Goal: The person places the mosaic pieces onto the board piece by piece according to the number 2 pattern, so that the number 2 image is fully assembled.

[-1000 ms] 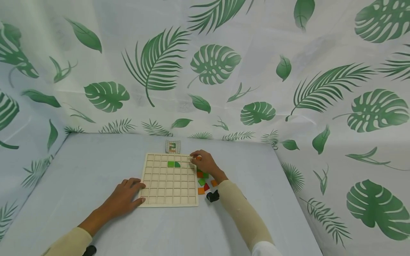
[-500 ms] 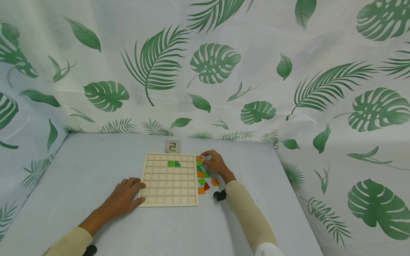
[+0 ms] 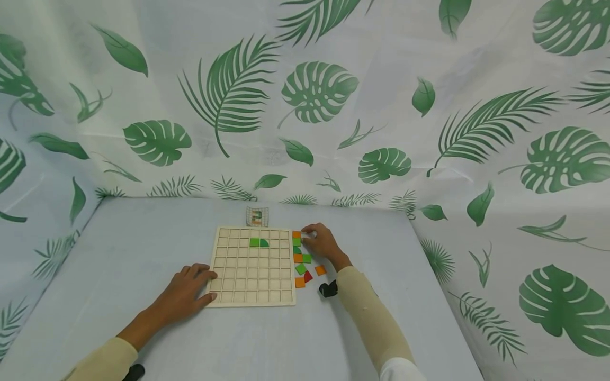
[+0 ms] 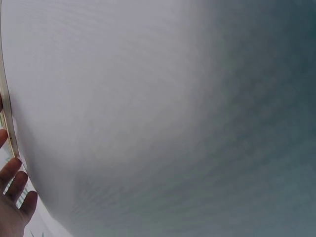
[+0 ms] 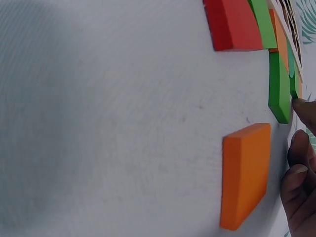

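A pale square grid board point(image 3: 238, 275) lies on the table, with a light green square tile point(image 3: 254, 242) and a dark green quarter-round tile point(image 3: 264, 243) in adjacent cells of an upper row. My left hand point(image 3: 183, 293) rests at the board's left edge, its fingers and thumb spread. Beside the board's upper right side is my right hand point(image 3: 321, 242). Its thumb is at a light green tile point(image 3: 297, 242), while an orange tile point(image 3: 297, 234) lies just above that. In the right wrist view, the right fingers point(image 5: 296, 182) are loosely bent, with nothing visible between them.
More tiles lie right of the board, among them a green one point(image 5: 279, 91), a red one point(image 5: 237, 27) and a separate orange one point(image 5: 247, 175). A small card with a printed grid pattern point(image 3: 257, 216) lies behind the board. Leaf-printed cloth point(image 3: 324, 132) hangs around the table.
My right hand has drawn back rightward from the board's upper right corner, uncovering the orange and green tiles along the edge. It has barely moved since half a second ago. My left hand stays put.
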Demonstrator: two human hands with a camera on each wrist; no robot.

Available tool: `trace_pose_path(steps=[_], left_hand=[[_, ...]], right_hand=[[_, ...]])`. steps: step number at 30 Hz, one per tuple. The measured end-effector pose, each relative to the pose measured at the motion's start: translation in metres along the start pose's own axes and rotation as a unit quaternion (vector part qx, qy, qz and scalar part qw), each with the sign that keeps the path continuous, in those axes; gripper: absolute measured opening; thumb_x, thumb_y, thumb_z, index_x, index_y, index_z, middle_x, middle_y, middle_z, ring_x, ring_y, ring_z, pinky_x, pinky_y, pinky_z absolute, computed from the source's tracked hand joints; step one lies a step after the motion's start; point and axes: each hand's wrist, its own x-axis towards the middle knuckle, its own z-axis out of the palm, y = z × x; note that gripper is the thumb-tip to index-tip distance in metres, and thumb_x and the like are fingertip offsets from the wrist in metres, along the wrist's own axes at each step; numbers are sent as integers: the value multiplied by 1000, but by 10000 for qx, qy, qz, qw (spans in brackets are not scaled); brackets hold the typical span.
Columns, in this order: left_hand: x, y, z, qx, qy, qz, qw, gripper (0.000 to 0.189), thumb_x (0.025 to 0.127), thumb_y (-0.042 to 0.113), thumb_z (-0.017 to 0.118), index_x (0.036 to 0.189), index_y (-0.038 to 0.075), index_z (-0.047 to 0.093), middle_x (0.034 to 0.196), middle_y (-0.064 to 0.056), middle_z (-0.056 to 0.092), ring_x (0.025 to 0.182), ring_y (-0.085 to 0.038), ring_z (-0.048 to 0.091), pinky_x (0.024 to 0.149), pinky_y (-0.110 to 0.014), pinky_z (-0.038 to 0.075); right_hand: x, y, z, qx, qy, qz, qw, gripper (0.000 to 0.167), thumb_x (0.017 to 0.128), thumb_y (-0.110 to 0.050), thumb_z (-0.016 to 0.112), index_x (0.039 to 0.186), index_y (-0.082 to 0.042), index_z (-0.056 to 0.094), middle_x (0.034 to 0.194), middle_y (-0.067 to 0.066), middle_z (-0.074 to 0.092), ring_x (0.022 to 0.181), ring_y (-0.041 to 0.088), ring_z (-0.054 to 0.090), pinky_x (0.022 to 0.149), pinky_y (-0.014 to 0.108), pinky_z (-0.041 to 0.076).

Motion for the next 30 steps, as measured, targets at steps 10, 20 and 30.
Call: trace_pose_path(steps=[10,20,30], left_hand=[[0,1,-1,-10,-65,-63,10000,44,89,37,75,126,15,63,134,-15,55,119,-36,53,91,-56,45],[0,0,1,57,17,-13,10000,45,89,36,76,126,15,63,133,-14,56,118,-36,54,91,-56,46],[0,-1,2,34,90,54,9999,44,89,36,75,125,14,63,132,-14,56,116,-36,54,89,-56,46]], right_hand=[[8,4,3,-160,76,49,9998,26,94,-20,69,119,-12,68,120,9,61,114,26,56,105,47,44],[10,-3,-2,-406,-236,-139,9988,35,96,-15,67,131,-16,67,124,11,58,119,28,55,109,48,42],[14,0,-4,-659,-351,-172,9971,33,97,-17,67,130,-19,69,117,11,57,112,27,55,104,45,45]])
